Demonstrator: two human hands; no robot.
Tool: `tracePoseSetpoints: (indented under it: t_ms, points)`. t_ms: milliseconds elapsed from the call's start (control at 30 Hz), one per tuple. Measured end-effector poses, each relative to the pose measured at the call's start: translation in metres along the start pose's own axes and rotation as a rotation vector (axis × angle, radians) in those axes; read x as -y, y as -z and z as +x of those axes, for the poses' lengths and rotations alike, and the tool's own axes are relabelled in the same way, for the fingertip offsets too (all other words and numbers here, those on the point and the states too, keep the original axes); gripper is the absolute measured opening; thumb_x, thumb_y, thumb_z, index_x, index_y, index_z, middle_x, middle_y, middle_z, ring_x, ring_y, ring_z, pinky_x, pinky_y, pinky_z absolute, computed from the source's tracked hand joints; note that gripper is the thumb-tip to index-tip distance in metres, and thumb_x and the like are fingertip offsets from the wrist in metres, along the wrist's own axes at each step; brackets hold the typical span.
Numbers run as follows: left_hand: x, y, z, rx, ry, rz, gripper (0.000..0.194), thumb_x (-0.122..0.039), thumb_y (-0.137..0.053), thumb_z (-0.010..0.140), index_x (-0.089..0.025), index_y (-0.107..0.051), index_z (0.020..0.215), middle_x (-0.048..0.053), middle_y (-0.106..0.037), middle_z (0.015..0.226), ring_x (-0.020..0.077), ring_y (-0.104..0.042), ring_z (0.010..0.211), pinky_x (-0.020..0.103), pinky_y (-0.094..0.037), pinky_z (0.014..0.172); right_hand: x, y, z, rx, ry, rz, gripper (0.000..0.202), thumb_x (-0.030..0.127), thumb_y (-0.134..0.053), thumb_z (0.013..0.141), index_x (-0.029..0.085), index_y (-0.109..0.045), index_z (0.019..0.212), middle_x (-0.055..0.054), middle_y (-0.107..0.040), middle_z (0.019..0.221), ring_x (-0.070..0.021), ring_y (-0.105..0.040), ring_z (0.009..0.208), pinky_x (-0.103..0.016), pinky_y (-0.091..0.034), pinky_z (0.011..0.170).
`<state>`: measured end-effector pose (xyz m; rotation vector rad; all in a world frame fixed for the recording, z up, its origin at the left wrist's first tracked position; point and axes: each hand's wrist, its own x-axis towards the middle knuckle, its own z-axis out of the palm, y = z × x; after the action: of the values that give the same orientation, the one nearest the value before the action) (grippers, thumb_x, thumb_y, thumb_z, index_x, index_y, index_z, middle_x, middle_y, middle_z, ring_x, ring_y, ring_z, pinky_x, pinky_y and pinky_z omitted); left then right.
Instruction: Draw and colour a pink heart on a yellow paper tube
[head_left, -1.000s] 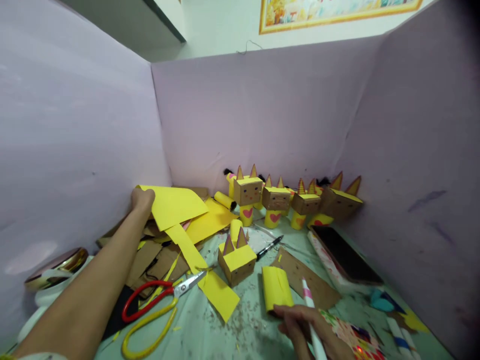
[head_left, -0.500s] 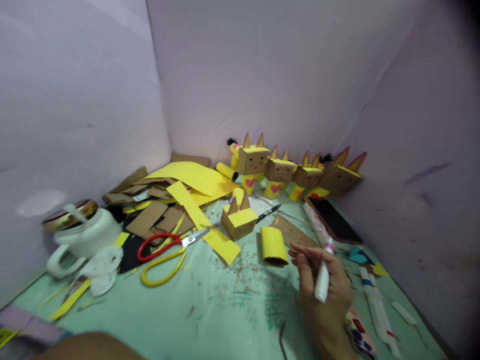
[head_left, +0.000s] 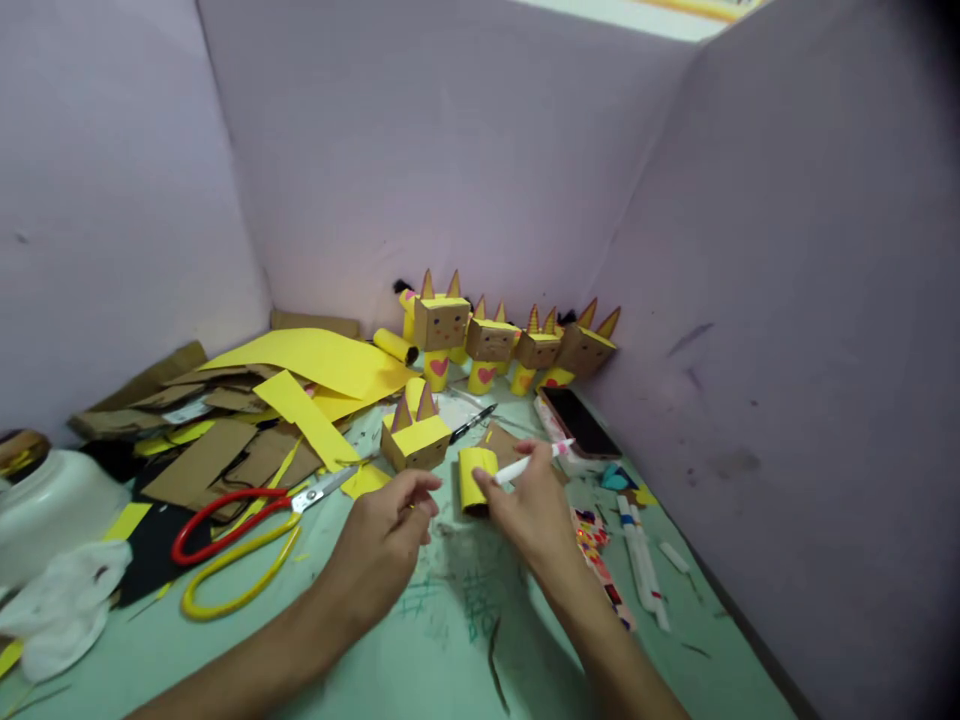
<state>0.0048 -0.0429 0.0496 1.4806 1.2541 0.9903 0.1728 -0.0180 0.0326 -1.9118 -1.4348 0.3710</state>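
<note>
My right hand (head_left: 536,512) grips a white marker (head_left: 514,468) with a pink end, held crosswise between the fingers. Its thumb touches a short yellow paper-covered tube (head_left: 469,478) that stands on the table. My left hand (head_left: 379,545) is to the left of the tube, apart from it, with loosely bent fingers and nothing seen in them. Just behind it sits a cardboard box head (head_left: 415,443) with a yellow top and two pointed ears. Scissors (head_left: 296,505) with red and yellow handles lie open left of my left hand.
Several cardboard figures (head_left: 491,342) with eared heads and yellow tube bodies line the back wall. Cardboard scraps (head_left: 202,460) and yellow paper (head_left: 315,360) pile up at left, near a white pot (head_left: 56,510). A phone (head_left: 581,422) and white markers (head_left: 637,555) lie at right.
My left hand has come in from the lower left edge beside the tube. My right hand, still with the marker, has reached the tube. The camera view has shifted to the right.
</note>
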Motion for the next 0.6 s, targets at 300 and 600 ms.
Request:
tracePoseSetpoints:
  t_ms: [300,600]
  points:
    - [0.049,-0.018,0.031,0.047,0.217,-0.304,0.028,-0.024,-0.055,0.063,-0.013,-0.053,0.089,0.001,-0.057,0.07,0.0132,-0.054,0.053,0.027,-0.043,0.049,-0.008,-0.03,-0.004,0.061,0.012,-0.074,0.05,0.027,-0.059,0.068,0.013,-0.039,0.112,-0.017,-0.061,0.097,-0.0325,-0.062,0.087,-0.038,-0.045,0.071]
    - [0.04,-0.013,0.025,0.234,0.073,-0.673,0.053,-0.041,-0.068,0.07,-0.015,-0.055,0.115,0.011,-0.062,0.111,0.0241,-0.057,0.1,0.03,-0.046,0.081,0.011,-0.02,-0.034,0.219,-0.281,1.416,0.035,0.036,-0.063,0.067,0.023,-0.041,0.091,-0.003,-0.066,0.087,-0.0221,-0.065,0.077,-0.034,-0.05,0.066]
